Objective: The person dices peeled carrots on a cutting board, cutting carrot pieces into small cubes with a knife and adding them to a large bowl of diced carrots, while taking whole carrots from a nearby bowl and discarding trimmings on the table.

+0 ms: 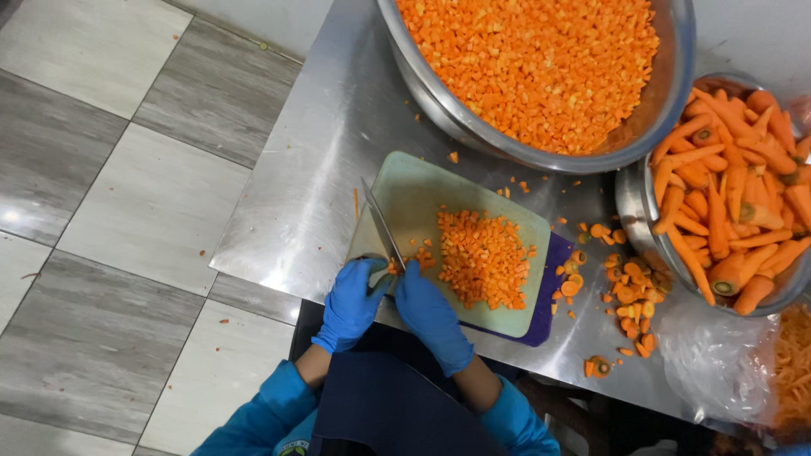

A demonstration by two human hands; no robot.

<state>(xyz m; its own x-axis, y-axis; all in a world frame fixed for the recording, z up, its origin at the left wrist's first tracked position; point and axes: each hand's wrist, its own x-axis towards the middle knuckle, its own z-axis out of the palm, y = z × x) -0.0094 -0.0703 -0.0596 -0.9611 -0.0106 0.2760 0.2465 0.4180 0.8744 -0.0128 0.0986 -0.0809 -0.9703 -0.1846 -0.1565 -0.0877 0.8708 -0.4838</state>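
Knife (382,226) held in left hand's (351,302) closed grip, blade pointing to 11 o'clock over pale green cutting board (405,190) on steel table (321,152); right hand (428,308) pinching carrot piece (394,268) beside blade; diced carrot pile (481,257) at 3 o'clock; bowl of diced carrot (541,67) at 12 o'clock.

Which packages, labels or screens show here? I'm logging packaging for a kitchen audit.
Clear plastic bag: crumpled on the steel table, lower right, below the bowl of whole carrots.
Small emblem: on a blue sleeve, bottom edge, too small to describe.
No screens or signs.
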